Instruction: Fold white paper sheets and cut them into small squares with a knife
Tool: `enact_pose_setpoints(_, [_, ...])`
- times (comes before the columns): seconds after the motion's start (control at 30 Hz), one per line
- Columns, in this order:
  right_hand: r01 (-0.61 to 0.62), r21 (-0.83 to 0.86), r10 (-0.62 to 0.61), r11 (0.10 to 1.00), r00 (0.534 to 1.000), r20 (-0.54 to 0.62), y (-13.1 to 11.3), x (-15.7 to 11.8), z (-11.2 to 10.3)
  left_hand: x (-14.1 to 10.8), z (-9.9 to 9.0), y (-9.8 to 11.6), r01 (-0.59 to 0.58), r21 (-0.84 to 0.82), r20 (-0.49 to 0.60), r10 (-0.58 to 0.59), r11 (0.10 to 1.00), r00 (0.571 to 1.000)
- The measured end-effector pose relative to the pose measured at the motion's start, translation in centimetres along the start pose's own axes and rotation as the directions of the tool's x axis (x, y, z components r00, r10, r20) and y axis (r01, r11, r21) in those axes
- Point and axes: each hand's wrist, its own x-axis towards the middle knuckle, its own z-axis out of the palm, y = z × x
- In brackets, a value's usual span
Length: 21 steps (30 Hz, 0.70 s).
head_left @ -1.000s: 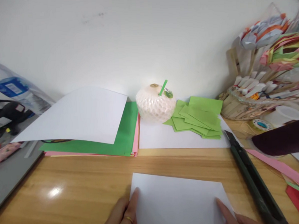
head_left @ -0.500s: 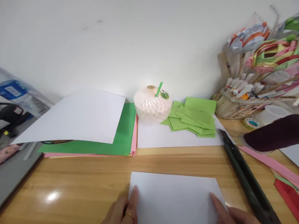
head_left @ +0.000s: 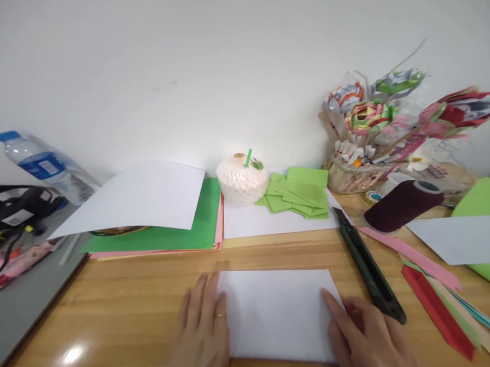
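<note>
A white sheet of paper (head_left: 276, 313) lies on the wooden table in front of me, its near edge looking like a fold. My left hand (head_left: 201, 328), with a ring on one finger, is flat at the paper's left edge, fingers stretched out. At the opposite edge, my right hand (head_left: 365, 330) has its index fingertip on the paper and the thumb close below; the other fingers are curled, and the hand holds that side. Just beyond the right hand lies a dark green utility knife (head_left: 368, 270).
Behind the paper stand a white coconut-shaped container (head_left: 242, 181), green paper pieces (head_left: 298, 194) and a paper stack (head_left: 149, 240). Rightward are a dark thread cone (head_left: 404, 205), paper strips (head_left: 438, 313) and a basket (head_left: 355, 175) with paper flowers. A water bottle (head_left: 42, 164) leans at left.
The view has shifted, showing more of the table's right side and the paper's near edge. My left fingers have gone from curled, with one pointing, to stretched flat. The right hand stays at the paper's edge.
</note>
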Motion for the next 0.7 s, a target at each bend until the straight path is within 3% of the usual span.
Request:
enact_pose_setpoints(0.1, [-0.054, -0.024, 0.053, 0.998, 0.998, -0.045, -0.4, 0.6, -1.0, 1.2, 0.2, 0.0, -0.222, -0.145, -0.048, 0.217, 0.964, 0.975])
enact_pose_setpoints(0.2, [-0.059, 0.005, 0.059, 0.998, 0.996, -0.072, -0.8, 1.0, -1.8, 1.9, 0.4, -0.2, -0.361, -0.293, 0.026, 0.385, 0.885, 0.923])
enact_pose_setpoints(0.3, [0.003, 0.026, 0.0, 1.0, 0.993, -0.118, -2.8, 1.2, -2.0, 2.1, 0.3, -0.6, -0.365, -0.37, 0.117, 0.432, 0.854, 0.894])
enact_pose_setpoints(0.43, [0.223, 0.102, -0.197, 0.969, 0.955, -0.222, -7.4, 1.4, -1.7, 2.0, 0.5, -0.6, -0.332, -0.424, 0.177, 0.437, 0.843, 0.882])
enact_pose_setpoints(0.5, [0.237, 0.155, -0.197, 0.959, 0.952, -0.233, -9.0, 1.4, -1.7, 1.9, 0.7, -0.3, -0.318, -0.428, 0.186, 0.427, 0.846, 0.885])
enact_pose_setpoints(0.6, [0.238, 0.192, -0.191, 0.952, 0.954, -0.231, -8.9, 1.2, -2.3, 1.7, 0.9, 0.0, -0.299, -0.406, 0.21, 0.407, 0.863, 0.889])
enact_pose_setpoints(0.7, [0.265, 0.183, -0.213, 0.947, 0.941, -0.264, -6.3, 0.5, -3.1, 1.7, 1.0, 0.0, -0.297, -0.381, 0.233, 0.402, 0.876, 0.885])
